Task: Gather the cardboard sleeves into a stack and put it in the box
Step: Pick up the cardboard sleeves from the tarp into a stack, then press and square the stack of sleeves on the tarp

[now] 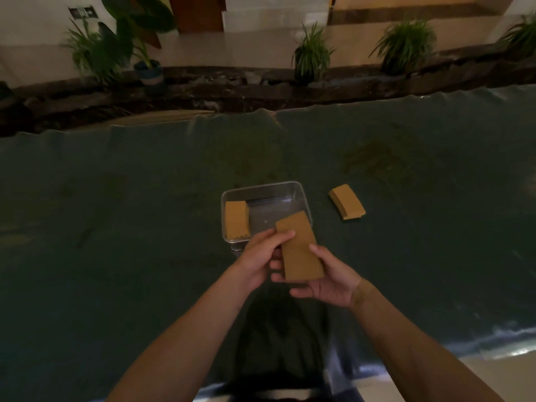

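Note:
A stack of brown cardboard sleeves (300, 250) is held between both hands just in front of the metal box (301, 195). My left hand (261, 256) pinches its left edge, thumb on top. My right hand (330, 282) cups it from below and the right. The stack's far end reaches over the box's near right corner. Inside the box, against its left wall, lies another stack of sleeves (237, 219). A third stack of sleeves (347, 206) rests on the cloth to the right of the box.
A dark green cloth (116, 227) covers the table. Beyond its far edge runs a dark stone border with several potted plants (311, 56). The table's near edge and a pale floor show at the lower right.

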Demonstrator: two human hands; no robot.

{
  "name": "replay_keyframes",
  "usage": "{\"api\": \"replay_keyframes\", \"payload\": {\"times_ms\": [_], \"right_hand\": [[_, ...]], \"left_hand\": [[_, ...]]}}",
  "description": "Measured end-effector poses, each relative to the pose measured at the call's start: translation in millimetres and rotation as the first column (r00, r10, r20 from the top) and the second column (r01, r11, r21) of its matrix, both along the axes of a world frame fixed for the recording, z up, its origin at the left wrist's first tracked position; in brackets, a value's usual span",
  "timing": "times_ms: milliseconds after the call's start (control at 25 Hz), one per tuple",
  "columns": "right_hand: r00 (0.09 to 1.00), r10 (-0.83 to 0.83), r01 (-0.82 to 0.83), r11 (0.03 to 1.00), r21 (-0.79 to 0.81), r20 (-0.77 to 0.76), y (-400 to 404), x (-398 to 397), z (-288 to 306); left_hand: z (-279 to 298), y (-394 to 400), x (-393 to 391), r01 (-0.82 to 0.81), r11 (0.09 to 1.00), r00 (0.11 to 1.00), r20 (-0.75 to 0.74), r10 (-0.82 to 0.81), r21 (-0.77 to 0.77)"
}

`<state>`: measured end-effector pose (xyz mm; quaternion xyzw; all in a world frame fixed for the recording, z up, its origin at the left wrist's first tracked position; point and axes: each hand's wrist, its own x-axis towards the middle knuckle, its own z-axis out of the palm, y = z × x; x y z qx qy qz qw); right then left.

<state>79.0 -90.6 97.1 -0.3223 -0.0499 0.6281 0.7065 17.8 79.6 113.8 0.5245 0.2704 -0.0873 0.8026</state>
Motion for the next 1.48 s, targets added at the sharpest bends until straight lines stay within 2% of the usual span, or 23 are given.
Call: {"api": "replay_keyframes", "payload": {"times_ms": [40, 120, 200, 280, 320, 400, 560, 720, 800, 960, 1120, 1320, 1480], "right_hand": [[0.998, 0.021, -0.017, 0.998, -0.061, 0.066, -7.8, 13.6, 3.7], [0.962, 0.046, 0.040, 0.952, -0.305, 0.270, -27.8, 47.4, 12.9], [0.837, 0.096, 0.224, 0.839, -0.495, 0.539, -45.4, 80.8, 18.9], [0.736, 0.155, 0.300, 0.798, -0.523, 0.659, -60.3, 108.1, 18.7], [0.721, 0.166, 0.300, 0.800, -0.520, 0.672, -70.0, 125.7, 17.0], [0.750, 0.156, 0.296, 0.790, -0.537, 0.643, -84.9, 154.4, 12.6], [0.789, 0.151, 0.296, 0.756, -0.584, 0.595, -103.4, 203.8, -2.3], [0.774, 0.285, 0.241, 0.693, -0.679, 0.566, -100.6, 238.1, -26.6], [0.709, 0.375, 0.287, 0.620, -0.731, 0.597, -92.8, 251.9, -39.1], [0.481, 0.589, 0.463, 0.458, -0.759, 0.649, -72.5, 280.0, -57.0], [0.435, 0.688, 0.490, 0.361, -0.793, 0.581, -55.2, 298.2, -73.8], [0.334, 0.720, 0.561, 0.366, -0.742, 0.608, -46.1, 304.3, -92.1], [0.324, 0.696, 0.594, 0.378, -0.710, 0.641, -46.0, 304.5, -102.0]], "left_hand": [[0.0, -8.1, 11.9, -0.032, 0.999, 0.999, -0.005, 0.032, 0.026], [-2.6, -28.9, 42.9, -0.101, 0.990, 0.994, -0.036, 0.105, 0.101], [-5.7, -50.2, 76.1, -0.134, 0.975, 0.986, -0.074, 0.149, 0.175], [-12.2, -68.1, 106.7, -0.144, 0.963, 0.980, -0.104, 0.171, 0.228], [-15.3, -80.5, 126.0, -0.150, 0.960, 0.977, -0.115, 0.181, 0.237], [-22.8, -97.5, 154.8, -0.156, 0.962, 0.968, -0.159, 0.194, 0.225], [-42.4, -118.1, 192.1, -0.184, 0.980, 0.946, -0.256, 0.198, 0.078], [-68.7, -121.4, 217.7, -0.169, 0.968, 0.931, -0.292, 0.218, 0.183], [-79.6, -118.9, 233.6, -0.143, 0.954, 0.927, -0.303, 0.223, 0.264], [-97.8, -113.4, 271.2, -0.093, 0.899, 0.908, -0.333, 0.252, 0.427], [-118.5, -111.3, 297.2, 0.015, 0.834, 0.866, -0.423, 0.265, 0.552], [-135.1, -111.0, 307.9, 0.068, 0.742, 0.859, -0.417, 0.297, 0.667], [-139.4, -112.0, 313.7, 0.163, 0.673, 0.859, -0.439, 0.262, 0.721]]}}
